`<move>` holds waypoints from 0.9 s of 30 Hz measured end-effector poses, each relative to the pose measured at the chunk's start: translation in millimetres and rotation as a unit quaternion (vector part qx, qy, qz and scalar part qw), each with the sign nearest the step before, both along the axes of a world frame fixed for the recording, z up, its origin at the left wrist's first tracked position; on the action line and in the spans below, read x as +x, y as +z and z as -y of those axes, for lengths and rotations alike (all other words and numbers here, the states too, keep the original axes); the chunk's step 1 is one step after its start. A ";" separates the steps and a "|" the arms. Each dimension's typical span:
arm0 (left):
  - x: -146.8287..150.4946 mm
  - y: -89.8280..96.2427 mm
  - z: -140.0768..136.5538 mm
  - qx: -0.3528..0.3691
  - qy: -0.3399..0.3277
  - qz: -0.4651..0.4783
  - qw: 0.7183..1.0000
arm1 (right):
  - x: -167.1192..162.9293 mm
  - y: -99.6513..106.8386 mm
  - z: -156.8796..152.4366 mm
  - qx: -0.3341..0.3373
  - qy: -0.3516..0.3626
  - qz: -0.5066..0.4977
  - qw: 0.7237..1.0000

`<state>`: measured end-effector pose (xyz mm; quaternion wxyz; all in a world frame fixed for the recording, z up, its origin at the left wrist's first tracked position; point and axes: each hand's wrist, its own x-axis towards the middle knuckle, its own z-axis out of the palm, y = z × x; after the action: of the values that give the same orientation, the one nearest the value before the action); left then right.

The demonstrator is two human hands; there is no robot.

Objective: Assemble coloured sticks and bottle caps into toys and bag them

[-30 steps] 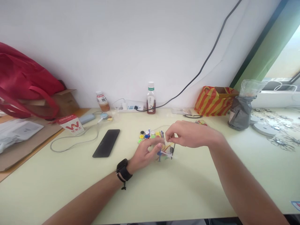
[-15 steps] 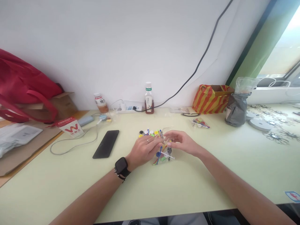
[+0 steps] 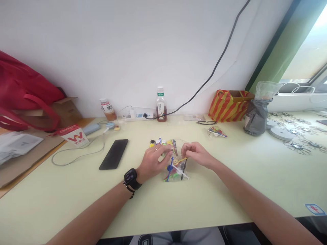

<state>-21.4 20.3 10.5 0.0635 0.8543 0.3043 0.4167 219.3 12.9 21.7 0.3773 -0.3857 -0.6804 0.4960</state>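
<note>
A small clear plastic bag (image 3: 174, 176) lies on the table in front of me, with blue, white, yellow, green and dark plastic arrow-shaped pieces in it. My left hand (image 3: 155, 159) is at its upper left, fingers stretched out and thumb apart, the fingertips by the bag's top. At the upper right, my right hand (image 3: 196, 154) is curled in a pinch on the bag's edge. The end of a yellow arrow piece (image 3: 182, 160) reaches those fingertips; whether it is gripped too is unclear. Behind my left fingers sit several small round coloured pieces (image 3: 152, 142), partly hidden.
A black phone (image 3: 113, 154) lies to the left, near a white cable and a red-white box (image 3: 76, 136). At the wall stand two drink bottles (image 3: 161, 107) and a power strip (image 3: 140, 115). Another small bag of coloured pieces (image 3: 217, 132) and a striped bag (image 3: 227, 106) are at right.
My left hand has drawn back a little to the left, uncovering more of the bag. The fingers of my right hand have curled in at the bag's upper right.
</note>
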 end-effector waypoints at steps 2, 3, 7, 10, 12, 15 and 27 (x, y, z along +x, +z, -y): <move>0.4 0.4 1.9 -0.025 -0.012 0.013 1.000 | 0.2 1.8 1.7 -0.005 0.021 0.005 1.000; 0.6 0.8 2.3 -0.041 -0.015 0.021 0.999 | 0.0 2.2 2.2 -0.006 0.023 0.006 1.000; 2.5 1.8 -0.7 -0.170 -0.018 0.085 0.982 | -0.6 1.1 1.0 0.008 -0.006 -0.013 1.000; 3.8 0.9 -7.1 -0.289 -0.058 0.162 0.942 | 2.2 -0.9 -2.3 0.009 -0.046 -0.050 0.998; 3.4 -0.5 -11.9 -0.348 -0.083 0.212 0.909 | 5.6 -2.3 -4.4 -0.001 -0.062 -0.077 0.995; 0.4 -2.8 -17.7 -0.406 -0.086 0.260 0.872 | 9.4 -4.5 -6.7 -0.015 -0.076 -0.105 0.991; 1.6 -1.5 -19.5 -0.478 -0.074 0.336 0.808 | 8.7 -6.5 -6.2 0.051 -0.041 -0.059 0.996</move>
<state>-19.8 39.8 8.9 0.5931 0.5422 0.3607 0.4734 228.1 19.1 15.1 0.4561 -0.3632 -0.6651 0.4667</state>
